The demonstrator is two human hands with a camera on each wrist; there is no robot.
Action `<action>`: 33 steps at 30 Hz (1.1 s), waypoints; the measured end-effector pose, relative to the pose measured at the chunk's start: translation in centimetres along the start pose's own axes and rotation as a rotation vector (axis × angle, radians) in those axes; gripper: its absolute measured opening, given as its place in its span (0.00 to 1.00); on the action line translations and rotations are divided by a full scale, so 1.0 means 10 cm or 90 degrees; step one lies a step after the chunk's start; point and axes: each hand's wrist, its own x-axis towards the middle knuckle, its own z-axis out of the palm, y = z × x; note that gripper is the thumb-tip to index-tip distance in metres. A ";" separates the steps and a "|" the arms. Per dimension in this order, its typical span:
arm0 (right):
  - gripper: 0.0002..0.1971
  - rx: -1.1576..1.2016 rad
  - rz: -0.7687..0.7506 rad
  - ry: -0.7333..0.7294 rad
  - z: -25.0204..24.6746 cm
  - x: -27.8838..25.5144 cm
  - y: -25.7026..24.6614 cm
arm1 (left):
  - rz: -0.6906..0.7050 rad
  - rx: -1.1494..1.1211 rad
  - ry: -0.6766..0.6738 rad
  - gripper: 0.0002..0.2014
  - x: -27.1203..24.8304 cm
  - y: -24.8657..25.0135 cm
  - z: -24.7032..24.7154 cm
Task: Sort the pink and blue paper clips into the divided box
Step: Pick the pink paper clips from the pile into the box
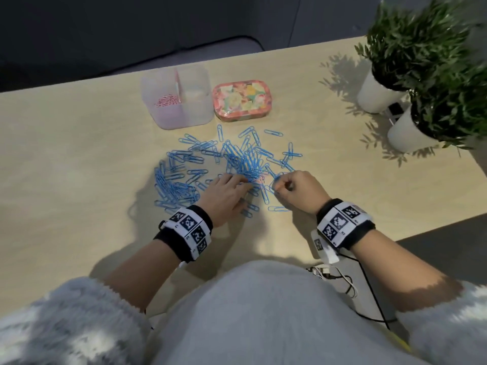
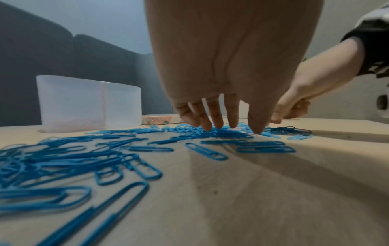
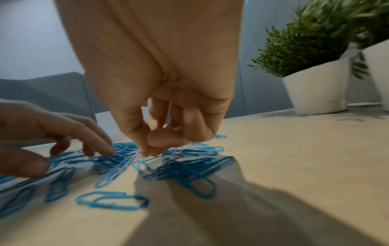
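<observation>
Blue paper clips [image 1: 232, 164] are lying scattered across the pale wooden tabletop [image 1: 79, 159], with a denser heap at the left of the spread and another tangle in the middle. Beyond them, toward the far edge, the translucent divided box [image 1: 177, 100] is standing upright; pink paper clips [image 1: 167, 100] are sitting in its left compartment, while what the right compartment holds is too washed out to tell. Just to the right of the box, a floral tin [image 1: 243, 99] is resting close beside it, apart from the clips.

Nearer the person, the left hand [image 1: 226, 192] is reaching into the middle tangle with its fingers [image 2: 215, 116] straight and spread, their tips touching the clips and gripping nothing. A faint pink patch is showing among the blue just past those fingertips, too blurred to call a clip with certainty. To its right, the right hand [image 1: 299, 189] is hovering low over the clips with fingers curled, its thumb and forefinger pinching together at the pile; in the right wrist view they are closing on something thin, though which clip cannot be made out.

Farther right, two potted plants [image 1: 411, 48] in white pots are standing at the tabletop's corner, well apart from the clips.
</observation>
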 end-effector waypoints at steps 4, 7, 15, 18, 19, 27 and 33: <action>0.06 -0.028 -0.007 -0.028 0.13 0.04 -0.21 | -0.017 0.086 0.041 0.19 -0.09 0.00 0.00; 0.08 -0.049 -0.009 -0.065 0.16 0.03 -0.17 | -0.038 0.067 0.057 0.19 -0.16 -0.05 -0.02; 0.02 -0.023 0.024 0.032 0.06 0.12 -0.15 | -0.076 -0.070 0.015 0.21 0.27 0.10 -0.16; 0.07 -0.037 0.042 0.047 0.14 0.21 -0.28 | -0.108 -0.107 0.013 0.12 0.39 0.08 -0.15; 0.08 -0.051 0.036 0.057 0.16 0.22 -0.32 | -0.120 -0.131 0.016 0.10 0.41 0.05 -0.14; 0.05 -0.063 -0.037 0.043 0.28 0.25 -0.28 | -0.205 -0.248 0.046 0.06 0.21 -0.26 -0.17; 0.10 0.130 -0.011 0.060 0.12 0.23 -0.14 | -0.152 -0.120 0.078 0.10 0.34 -0.19 -0.15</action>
